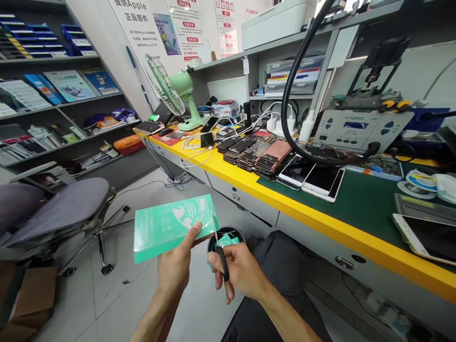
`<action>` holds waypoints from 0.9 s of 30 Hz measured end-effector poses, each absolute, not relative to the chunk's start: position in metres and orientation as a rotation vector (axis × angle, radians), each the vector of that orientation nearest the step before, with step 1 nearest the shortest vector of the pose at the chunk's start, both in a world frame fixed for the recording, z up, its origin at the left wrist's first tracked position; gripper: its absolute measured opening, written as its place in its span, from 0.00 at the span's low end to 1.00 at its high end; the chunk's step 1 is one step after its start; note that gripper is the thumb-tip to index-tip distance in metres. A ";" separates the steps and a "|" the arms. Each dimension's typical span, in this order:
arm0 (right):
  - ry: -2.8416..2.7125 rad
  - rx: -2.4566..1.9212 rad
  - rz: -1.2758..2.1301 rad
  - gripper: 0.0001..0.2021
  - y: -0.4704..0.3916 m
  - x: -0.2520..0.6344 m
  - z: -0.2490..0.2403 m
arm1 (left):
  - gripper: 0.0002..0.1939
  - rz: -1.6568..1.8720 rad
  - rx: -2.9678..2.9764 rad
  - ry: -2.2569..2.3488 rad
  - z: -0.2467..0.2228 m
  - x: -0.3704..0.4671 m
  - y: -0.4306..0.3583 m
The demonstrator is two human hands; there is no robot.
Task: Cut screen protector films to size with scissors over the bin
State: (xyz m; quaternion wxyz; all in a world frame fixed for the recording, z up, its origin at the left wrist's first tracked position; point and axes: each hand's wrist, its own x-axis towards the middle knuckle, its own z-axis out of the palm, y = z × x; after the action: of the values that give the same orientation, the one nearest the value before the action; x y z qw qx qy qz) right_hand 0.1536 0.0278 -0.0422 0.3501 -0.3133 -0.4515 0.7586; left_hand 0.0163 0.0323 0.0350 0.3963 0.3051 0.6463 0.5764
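Note:
A flat green box with white print is held up over the floor in my left hand, thumb on its top face and fingers beneath. My right hand is closed around the black handles of a pair of scissors. The scissor blades point up and lie along the box's right end. Below the hands is a dark bin with green and white scraps in it, partly hidden by my right hand.
A yellow-edged workbench runs along the right, bearing stacked phones, white phones, cables and a green fan. A black hose arches over it. An office chair and cardboard box stand at left.

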 end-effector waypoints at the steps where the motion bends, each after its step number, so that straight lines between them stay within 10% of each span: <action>1: -1.166 -0.802 1.967 0.26 0.029 0.153 -0.044 | 0.17 1.468 0.790 1.604 0.034 0.016 0.032; 27: -0.890 -1.091 2.172 0.28 0.055 0.114 -0.146 | 0.14 1.175 0.596 1.625 -0.085 -0.021 0.064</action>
State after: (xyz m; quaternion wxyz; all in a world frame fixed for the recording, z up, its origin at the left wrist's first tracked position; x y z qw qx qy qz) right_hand 0.1144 0.0548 -0.1461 0.2733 -0.4056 -0.3307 0.8071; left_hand -0.0212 0.0644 -0.0851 0.5011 0.2467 0.6721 0.4860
